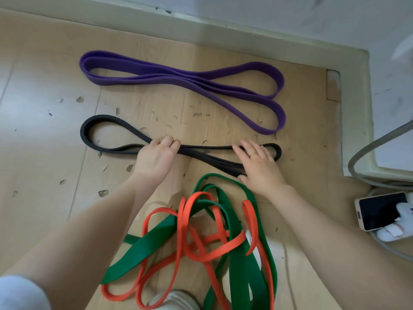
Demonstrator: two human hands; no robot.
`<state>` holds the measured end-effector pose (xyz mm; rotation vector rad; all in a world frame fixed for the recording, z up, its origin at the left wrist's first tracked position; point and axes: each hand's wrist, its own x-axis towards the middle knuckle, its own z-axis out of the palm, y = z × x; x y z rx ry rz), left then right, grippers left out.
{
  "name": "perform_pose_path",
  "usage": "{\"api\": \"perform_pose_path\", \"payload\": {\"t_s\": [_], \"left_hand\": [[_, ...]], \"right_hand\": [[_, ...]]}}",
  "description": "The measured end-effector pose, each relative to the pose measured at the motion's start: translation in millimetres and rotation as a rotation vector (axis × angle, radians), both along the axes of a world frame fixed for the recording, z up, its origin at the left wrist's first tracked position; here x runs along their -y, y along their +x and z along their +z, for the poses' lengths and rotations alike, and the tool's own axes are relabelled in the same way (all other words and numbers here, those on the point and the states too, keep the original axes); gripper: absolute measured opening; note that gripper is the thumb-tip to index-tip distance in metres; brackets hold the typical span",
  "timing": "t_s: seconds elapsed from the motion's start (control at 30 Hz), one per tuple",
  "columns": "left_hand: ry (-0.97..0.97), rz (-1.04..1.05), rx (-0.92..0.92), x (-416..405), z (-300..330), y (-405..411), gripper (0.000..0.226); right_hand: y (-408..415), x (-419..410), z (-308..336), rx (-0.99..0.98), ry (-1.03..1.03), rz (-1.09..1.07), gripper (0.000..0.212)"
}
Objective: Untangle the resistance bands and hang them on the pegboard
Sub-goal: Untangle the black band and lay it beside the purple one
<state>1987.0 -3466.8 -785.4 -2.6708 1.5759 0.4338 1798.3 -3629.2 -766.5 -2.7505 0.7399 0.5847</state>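
I am pinching the flat black rubber resistance band (201, 151) near its middle with my left hand (156, 157), fingers closed on it, while my right hand (257, 162) is pressing flat and open on its right loop. It is lying on the wood-pattern floor (44, 130) with its long axis running left to right between both hands — the tangled green band (237, 253) and orange band (201, 242) are lying just nearer me, closest to my right hand.

Purple band (187, 80) lies farthest from the person, folded into a flat figure-eight on the wooden floor, free of the others. Black band (107, 133) lies nearer and roughly parallel, also doubled into loops at each end and pinched together at its middle, apart from purple. Green band (237, 260), wide and flat, and the narrower orange band (196, 249) sit nearest, still looped through one another in a loose heap
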Motion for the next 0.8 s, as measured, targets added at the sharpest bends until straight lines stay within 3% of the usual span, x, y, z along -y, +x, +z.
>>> {"api": "perform_pose_path", "payload": {"t_s": [0.07, 0.17, 0.4, 0.57, 0.7, 0.8], "left_hand": [[0.095, 0.095, -0.014, -8, 0, 10, 0.04], [0.052, 0.195, -0.044, -29, 0, 26, 0.035], [0.097, 0.123, 0.012, -27, 12, 43, 0.035], [0.116, 0.169, 0.064, 6, 18, 63, 0.059], [0.079, 0.156, 0.06, 13, 2, 64, 0.049], [0.057, 0.161, 0.051, 7, -6, 61, 0.054]], "right_hand": [[8, 6, 1, -0.041, -0.038, 0.022, 0.078], [6, 7, 2, -0.069, -0.059, 0.097, 0.063], [16, 9, 3, 0.02, -0.193, 0.152, 0.023], [47, 40, 6, 0.013, -0.334, 0.082, 0.031], [57, 41, -3, -0.032, -0.307, -0.019, 0.03], [53, 38, -9, -0.005, -0.327, -0.069, 0.033]]}}
